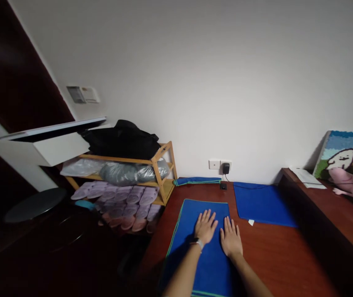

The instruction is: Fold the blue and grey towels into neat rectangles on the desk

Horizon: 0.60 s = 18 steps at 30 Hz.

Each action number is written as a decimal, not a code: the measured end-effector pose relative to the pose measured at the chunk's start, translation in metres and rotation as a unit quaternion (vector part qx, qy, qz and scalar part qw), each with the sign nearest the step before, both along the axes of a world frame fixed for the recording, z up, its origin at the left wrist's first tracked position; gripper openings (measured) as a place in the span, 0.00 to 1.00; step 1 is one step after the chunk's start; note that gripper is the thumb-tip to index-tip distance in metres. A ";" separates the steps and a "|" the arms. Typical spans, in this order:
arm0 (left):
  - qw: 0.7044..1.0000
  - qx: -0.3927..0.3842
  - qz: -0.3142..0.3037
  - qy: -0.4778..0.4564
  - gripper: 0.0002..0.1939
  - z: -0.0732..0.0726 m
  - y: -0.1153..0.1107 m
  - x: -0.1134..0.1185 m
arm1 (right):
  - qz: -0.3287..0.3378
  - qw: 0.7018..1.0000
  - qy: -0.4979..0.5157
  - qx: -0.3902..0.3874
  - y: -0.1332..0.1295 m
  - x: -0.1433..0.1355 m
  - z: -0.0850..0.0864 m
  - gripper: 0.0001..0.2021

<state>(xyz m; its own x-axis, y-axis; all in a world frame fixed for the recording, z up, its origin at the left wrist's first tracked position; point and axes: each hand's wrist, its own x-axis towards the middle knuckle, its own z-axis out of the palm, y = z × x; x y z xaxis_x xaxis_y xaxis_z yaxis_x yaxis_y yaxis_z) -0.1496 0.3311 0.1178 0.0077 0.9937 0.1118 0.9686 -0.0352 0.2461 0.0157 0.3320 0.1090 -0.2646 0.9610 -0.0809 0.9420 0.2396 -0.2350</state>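
Palms down, left hand point(205, 228) and right hand point(231, 240) empty, fingers loosely spread on green-edged, long blue cloth point(212, 268), lower centre of frame; lengthwise fold apparently made, nearly flat, remainder unclear.

Lower centre, a blue cloth point(212, 264) has green edging; upper left, a black bag point(122, 142).
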 end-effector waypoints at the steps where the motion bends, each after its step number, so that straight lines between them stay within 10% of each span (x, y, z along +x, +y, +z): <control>1: 0.999 -0.002 0.034 0.010 0.30 0.000 -0.010 -0.023 | -0.003 1.000 -0.002 0.002 0.000 0.000 0.000 0.34; 5: 0.986 -0.019 0.160 0.044 0.32 0.006 -0.059 -0.106 | -0.009 1.000 -0.010 -0.004 -0.003 -0.001 0.002 0.34; 8: 0.986 0.029 0.156 0.046 0.32 0.015 -0.091 -0.121 | -0.013 1.000 -0.012 -0.009 -0.003 -0.002 0.010 0.34; 18: 0.999 0.038 -0.014 0.003 0.30 0.011 -0.092 -0.004 | -0.014 1.000 -0.002 0.013 -0.056 0.010 0.010 0.33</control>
<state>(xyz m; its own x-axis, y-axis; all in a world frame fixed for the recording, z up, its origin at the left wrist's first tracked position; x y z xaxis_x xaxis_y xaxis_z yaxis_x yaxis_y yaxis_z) -0.1531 0.2396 0.1292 0.0356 0.9817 0.1871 0.9687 -0.0800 0.2351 0.0254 0.2756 0.1193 -0.2379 0.9697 -0.0564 0.9492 0.2198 -0.2253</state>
